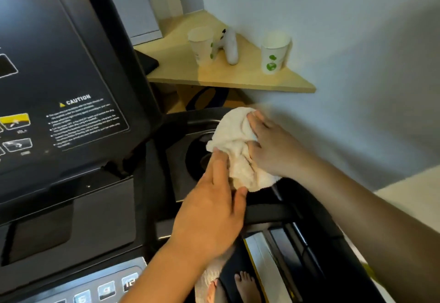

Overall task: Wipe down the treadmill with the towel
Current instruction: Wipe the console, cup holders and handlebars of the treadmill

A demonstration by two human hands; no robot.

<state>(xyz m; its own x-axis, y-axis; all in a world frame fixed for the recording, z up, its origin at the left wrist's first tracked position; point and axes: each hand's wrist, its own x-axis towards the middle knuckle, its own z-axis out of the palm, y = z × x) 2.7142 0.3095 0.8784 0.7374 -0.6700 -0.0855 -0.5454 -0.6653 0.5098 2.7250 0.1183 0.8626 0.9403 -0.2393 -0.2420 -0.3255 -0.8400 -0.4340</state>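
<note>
Starting at the near edge of the treadmill (pixel 71 207), two bare feet (pixel 245 283) are seen on the deck, beside a row of lit console buttons (pixel 107 290). Above them, the left hand (pixel 209 219) is laid on the lower left edge of the towel (pixel 235 150), its fingers nearly straight and close together and its thumb set against the towel's lower end. The white towel is bunched over the round cup-holder recess (pixel 195 157) at the right edge of the console. It is gripped from the right by the right hand (pixel 276 150), whose fingers are curled into the folds. Farther left, a caution label (pixel 83 121) is printed on the dark display panel. Beyond, on a wooden corner shelf (pixel 238 79), two paper cups (pixel 201 45) are placed apart, with a white controller (pixel 229 45) between them.
</note>
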